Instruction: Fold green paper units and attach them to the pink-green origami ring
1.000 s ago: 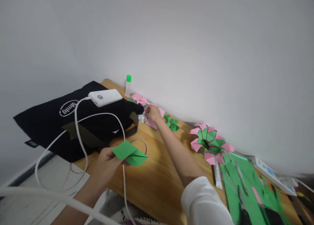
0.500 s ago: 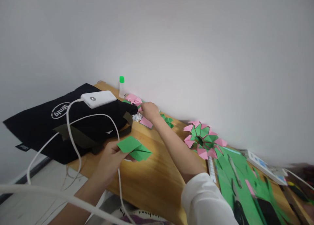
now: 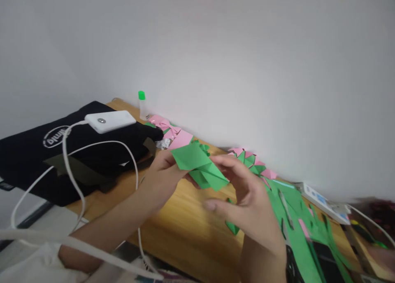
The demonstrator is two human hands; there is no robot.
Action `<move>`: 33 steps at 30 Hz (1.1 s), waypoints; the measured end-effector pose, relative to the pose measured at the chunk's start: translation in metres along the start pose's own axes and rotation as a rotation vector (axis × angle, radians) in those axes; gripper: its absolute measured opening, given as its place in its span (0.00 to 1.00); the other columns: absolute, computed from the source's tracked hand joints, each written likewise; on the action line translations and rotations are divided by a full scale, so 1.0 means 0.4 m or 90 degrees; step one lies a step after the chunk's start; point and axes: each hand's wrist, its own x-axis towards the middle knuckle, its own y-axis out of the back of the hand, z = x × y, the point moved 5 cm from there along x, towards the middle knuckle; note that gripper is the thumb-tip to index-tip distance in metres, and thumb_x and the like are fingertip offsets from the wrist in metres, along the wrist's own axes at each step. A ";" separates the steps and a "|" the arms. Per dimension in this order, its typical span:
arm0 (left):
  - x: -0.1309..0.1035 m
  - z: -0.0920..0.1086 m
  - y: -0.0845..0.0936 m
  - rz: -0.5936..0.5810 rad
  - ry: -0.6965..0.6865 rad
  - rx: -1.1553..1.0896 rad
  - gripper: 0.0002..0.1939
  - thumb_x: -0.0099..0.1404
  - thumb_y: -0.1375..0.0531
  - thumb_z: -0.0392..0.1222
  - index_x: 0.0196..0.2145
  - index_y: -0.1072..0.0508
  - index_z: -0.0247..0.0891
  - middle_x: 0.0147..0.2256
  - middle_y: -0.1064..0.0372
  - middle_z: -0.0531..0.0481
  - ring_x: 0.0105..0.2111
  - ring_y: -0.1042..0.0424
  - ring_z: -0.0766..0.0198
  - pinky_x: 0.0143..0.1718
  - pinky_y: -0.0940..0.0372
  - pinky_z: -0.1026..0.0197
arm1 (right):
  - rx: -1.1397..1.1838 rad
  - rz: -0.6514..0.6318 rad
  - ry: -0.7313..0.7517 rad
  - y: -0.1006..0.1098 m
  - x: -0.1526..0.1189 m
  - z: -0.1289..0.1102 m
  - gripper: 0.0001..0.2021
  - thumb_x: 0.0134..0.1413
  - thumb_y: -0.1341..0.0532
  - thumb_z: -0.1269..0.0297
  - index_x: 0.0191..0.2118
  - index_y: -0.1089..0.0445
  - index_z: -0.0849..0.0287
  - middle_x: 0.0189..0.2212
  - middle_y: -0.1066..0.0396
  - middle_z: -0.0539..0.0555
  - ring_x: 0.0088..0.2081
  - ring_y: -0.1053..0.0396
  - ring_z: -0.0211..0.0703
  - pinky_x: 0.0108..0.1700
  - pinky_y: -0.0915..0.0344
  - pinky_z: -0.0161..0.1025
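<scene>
My left hand (image 3: 166, 174) grips a folded green paper piece (image 3: 199, 164) by its left side, above the wooden table (image 3: 185, 221). To the right of that piece, my right hand (image 3: 247, 196) has its thumb and fingers spread, with the fingertips close to the paper's right end. Another small green folded piece (image 3: 232, 224) lies on the table, partly behind my right hand. Pink and green folded paper (image 3: 165, 126) sits by the wall beside a pink sheet (image 3: 182, 139). A ring of pink and green pieces (image 3: 249, 159) is partly covered by my right hand.
A black bag (image 3: 92, 151) with a white power bank (image 3: 110, 121) and cable is on the left. A green-capped bottle (image 3: 142, 106) stands by the wall. Green sheets (image 3: 296, 217), scissors (image 3: 290, 254), a black phone-like object (image 3: 326, 260) and a power strip (image 3: 322, 202) are on the right.
My right hand has come back from the far pink papers to beside the green piece, its fingers now spread. My left hand has moved right and up with the piece. The view has shifted slightly.
</scene>
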 end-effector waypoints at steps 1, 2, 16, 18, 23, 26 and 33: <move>0.004 -0.003 -0.026 -0.027 0.002 -0.022 0.09 0.51 0.31 0.46 0.23 0.22 0.39 0.20 0.26 0.53 0.21 0.27 0.65 0.23 0.30 0.64 | 0.006 0.042 -0.002 0.013 -0.009 -0.003 0.22 0.47 0.29 0.64 0.49 0.29 0.41 0.46 0.27 0.46 0.47 0.30 0.40 0.47 0.32 0.38; 0.007 -0.006 -0.052 -0.060 0.008 -0.041 0.07 0.52 0.31 0.45 0.24 0.22 0.39 0.21 0.25 0.54 0.21 0.27 0.65 0.23 0.30 0.65 | 0.015 0.086 -0.001 0.026 -0.015 -0.004 0.19 0.50 0.31 0.68 0.47 0.28 0.41 0.43 0.27 0.46 0.45 0.29 0.39 0.46 0.32 0.38; 0.032 -0.043 -0.213 -0.179 0.136 -0.064 0.06 0.52 0.35 0.42 0.23 0.22 0.36 0.24 0.25 0.52 0.24 0.27 0.65 0.27 0.28 0.65 | -0.036 0.362 0.032 0.158 -0.074 0.024 0.15 0.51 0.32 0.72 0.42 0.23 0.44 0.39 0.23 0.46 0.42 0.26 0.38 0.41 0.27 0.36; 0.035 -0.051 -0.224 -0.192 0.149 -0.065 0.06 0.53 0.36 0.42 0.23 0.22 0.36 0.23 0.26 0.52 0.23 0.27 0.66 0.26 0.28 0.66 | -0.049 0.369 0.024 0.164 -0.077 0.028 0.15 0.50 0.31 0.70 0.42 0.23 0.43 0.38 0.22 0.46 0.40 0.25 0.40 0.41 0.26 0.39; 0.042 -0.067 -0.229 -0.202 0.170 -0.085 0.04 0.52 0.36 0.39 0.24 0.21 0.37 0.22 0.25 0.54 0.21 0.26 0.67 0.27 0.28 0.67 | -0.036 0.365 0.001 0.175 -0.077 0.031 0.11 0.54 0.33 0.67 0.41 0.23 0.40 0.34 0.22 0.44 0.34 0.25 0.36 0.37 0.25 0.36; 0.045 -0.069 -0.226 -0.212 0.173 -0.086 0.04 0.51 0.36 0.38 0.24 0.20 0.37 0.23 0.24 0.53 0.22 0.26 0.66 0.27 0.27 0.66 | -0.028 0.376 -0.010 0.177 -0.077 0.036 0.10 0.55 0.33 0.67 0.40 0.23 0.41 0.34 0.22 0.44 0.34 0.25 0.35 0.35 0.26 0.33; 0.053 -0.071 -0.215 -0.205 0.149 -0.040 0.06 0.56 0.38 0.35 0.26 0.20 0.38 0.25 0.24 0.53 0.23 0.25 0.65 0.29 0.28 0.65 | -0.039 0.379 -0.022 0.170 -0.070 0.046 0.10 0.55 0.34 0.67 0.42 0.23 0.44 0.35 0.21 0.46 0.35 0.24 0.38 0.36 0.25 0.36</move>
